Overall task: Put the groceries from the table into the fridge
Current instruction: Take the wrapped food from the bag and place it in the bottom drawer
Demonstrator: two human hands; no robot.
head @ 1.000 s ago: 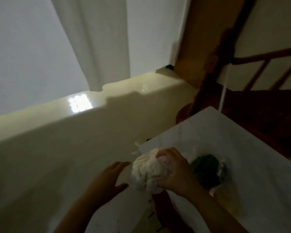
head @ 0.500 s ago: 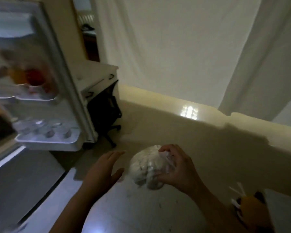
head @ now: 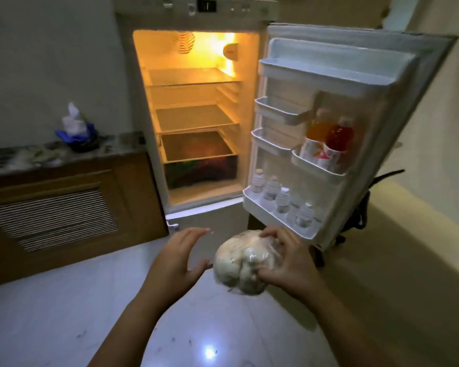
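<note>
My right hand [head: 286,263] grips a clear plastic bag of pale round lumps [head: 236,263] at chest height, in front of the fridge. My left hand [head: 180,258] hovers just left of the bag with fingers straight, not touching it. The fridge [head: 196,115] stands straight ahead with its door [head: 355,128] swung wide to the right. Its lit inside shows bare glass shelves and a dark drawer [head: 199,160] at the bottom.
The door racks hold an orange bottle [head: 317,125], a red bottle [head: 339,135] and several small water bottles [head: 281,200]. A wooden cabinet with a stone top [head: 51,154] stands left of the fridge, with a tissue box [head: 73,125] on it. A black chair base [head: 358,215] sits behind the door.
The view has swung left from the table, past the wall, to face the open fridge. My right hand has kept its grip on the bag, with my left hand beside it throughout.
</note>
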